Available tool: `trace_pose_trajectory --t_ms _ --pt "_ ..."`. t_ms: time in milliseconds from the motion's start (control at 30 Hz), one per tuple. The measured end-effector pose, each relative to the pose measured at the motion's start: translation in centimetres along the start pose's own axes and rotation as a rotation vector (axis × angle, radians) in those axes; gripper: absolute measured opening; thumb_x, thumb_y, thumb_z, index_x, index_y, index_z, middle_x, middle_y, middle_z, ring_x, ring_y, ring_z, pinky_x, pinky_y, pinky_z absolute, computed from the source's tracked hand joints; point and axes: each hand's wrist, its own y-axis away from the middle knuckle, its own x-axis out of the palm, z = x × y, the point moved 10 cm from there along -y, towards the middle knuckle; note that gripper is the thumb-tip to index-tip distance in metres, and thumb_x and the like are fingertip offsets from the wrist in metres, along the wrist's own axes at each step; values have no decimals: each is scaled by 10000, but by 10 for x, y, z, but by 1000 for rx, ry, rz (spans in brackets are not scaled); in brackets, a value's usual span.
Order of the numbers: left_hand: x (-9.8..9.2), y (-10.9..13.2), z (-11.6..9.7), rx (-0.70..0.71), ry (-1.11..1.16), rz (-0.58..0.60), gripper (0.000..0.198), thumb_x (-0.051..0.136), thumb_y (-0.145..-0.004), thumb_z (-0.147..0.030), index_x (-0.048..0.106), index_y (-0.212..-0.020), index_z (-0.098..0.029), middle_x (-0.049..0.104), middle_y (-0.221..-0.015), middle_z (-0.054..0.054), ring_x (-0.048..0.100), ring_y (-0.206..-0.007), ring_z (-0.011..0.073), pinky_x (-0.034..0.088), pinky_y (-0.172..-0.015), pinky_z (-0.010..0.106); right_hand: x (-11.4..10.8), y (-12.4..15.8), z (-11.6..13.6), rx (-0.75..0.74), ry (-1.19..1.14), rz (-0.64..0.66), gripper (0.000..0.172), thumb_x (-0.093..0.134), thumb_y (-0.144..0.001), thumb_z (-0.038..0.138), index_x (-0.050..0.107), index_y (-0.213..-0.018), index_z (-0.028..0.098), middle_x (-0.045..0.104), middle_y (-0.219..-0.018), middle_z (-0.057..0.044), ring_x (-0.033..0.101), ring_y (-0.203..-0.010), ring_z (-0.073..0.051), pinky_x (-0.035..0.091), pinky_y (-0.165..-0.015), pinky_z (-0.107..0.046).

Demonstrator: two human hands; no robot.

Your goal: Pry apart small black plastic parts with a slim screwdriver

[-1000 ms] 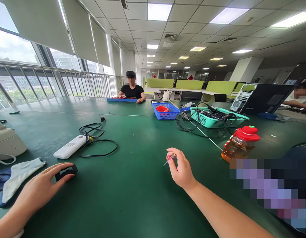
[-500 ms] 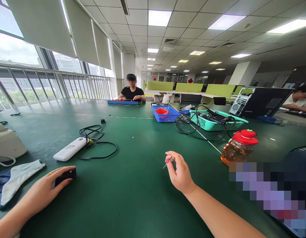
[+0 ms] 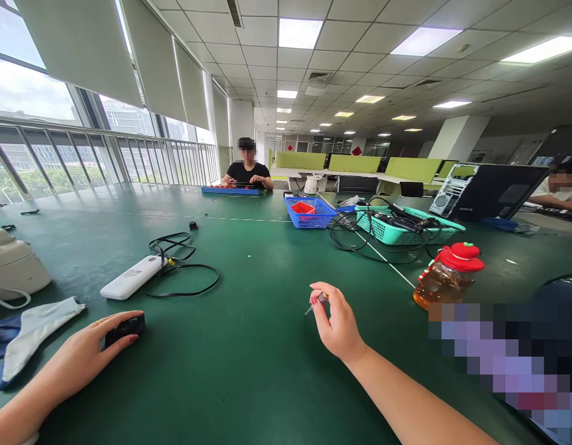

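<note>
Two bare hands work well apart above a green bench (image 3: 248, 377). The left hand (image 3: 86, 349) curls around a small black object (image 3: 123, 329), gripping it between thumb and fingers; whether it touches the surface cannot be told. To the other side, the right hand (image 3: 337, 324) pinches a slim pointed tool (image 3: 321, 298) between thumb and fingertips, its tip angled down and to the left, most of the shaft hidden by the fingers.

Beside the left wrist lies a white-and-blue glove (image 3: 42, 334). Just beyond the black object, a white slab-shaped device (image 3: 133, 278) rests next to a looped black cable (image 3: 193, 293), with a cream-coloured container (image 3: 14, 266) at the left edge. A red-lidded bottle (image 3: 441, 284) of amber liquid stands past the right hand.

Farther off, a teal basket (image 3: 392, 235) overflows with dark cords near a blue basket (image 3: 318, 221) holding a red container (image 3: 303, 209). At the far end, a person in black (image 3: 248, 176) sits behind a blue tray (image 3: 230, 191); green partitions (image 3: 299, 161) line the office behind.
</note>
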Motion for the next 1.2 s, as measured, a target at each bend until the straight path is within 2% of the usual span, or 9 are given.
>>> trace_pose_trajectory --t_ms 133,433,600,700,800,900,1033,1100,1200 --pt "-1 0 0 0 -1 -4 605 450 -765 -643 663 -1198 -279 741 -1110 -1 696 -930 265 548 -823 341 1 0 -1 2 -7 6 247 426 -933 141 502 -1151 228 626 -792 -27 608 -698 -174 558 -662 -323" --pt "8 -3 11 49 -9 0 610 515 -753 -642 671 -1204 -262 711 -1191 31 654 -1089 275 509 -962 370 1 -1 1 3 19 9 240 433 -932 144 501 -1146 231 633 -792 -22 605 -696 -170 551 -658 -315" --pt "4 -4 20 -17 -32 -8 562 476 -767 -638 701 -1155 -298 734 -1129 14 692 -963 272 550 -858 366 2 -1 1 5 28 18 243 440 -925 151 509 -1144 232 645 -806 -19 613 -705 -171 551 -682 -326" --pt "-1 -2 10 -33 -26 -43 593 452 -772 -655 688 -1174 -289 735 -1115 15 693 -913 270 556 -816 363 3 -2 1 12 37 33 234 443 -931 162 510 -1142 239 648 -811 -19 624 -713 -176 553 -701 -343" --pt "0 2 -44 128 46 -19 555 500 -786 -640 676 -1184 -296 708 -1180 11 658 -1043 269 522 -917 358 4 -2 1 14 29 47 242 446 -930 154 509 -1147 242 656 -807 -17 631 -731 -180 553 -710 -342" --pt "14 9 -137 425 120 120 420 541 -864 -531 648 -1216 -329 677 -1237 8 608 -1148 231 462 -1013 338 5 -2 3 1 23 57 267 451 -923 141 506 -1163 245 672 -816 -13 635 -755 -181 550 -727 -342" --pt "42 9 -258 726 182 230 356 597 -883 -417 630 -1226 -323 698 -1188 38 619 -1111 219 454 -1009 363 7 -1 4 -6 30 81 279 449 -931 150 493 -1188 250 680 -810 -7 643 -766 -189 541 -764 -365" --pt "60 -5 -295 742 200 223 327 607 -889 -350 640 -1208 -282 706 -1162 68 624 -1086 228 459 -985 377 6 -1 3 -7 23 87 273 452 -934 161 492 -1189 250 682 -813 -7 641 -770 -191 536 -763 -363" --pt "90 -27 -324 712 186 217 305 626 -876 -290 662 -1173 -230 725 -1099 97 634 -1042 252 468 -937 394 6 -1 5 -12 -8 107 265 472 -927 176 500 -1180 248 673 -793 2 624 -735 -179 522 -751 -347"
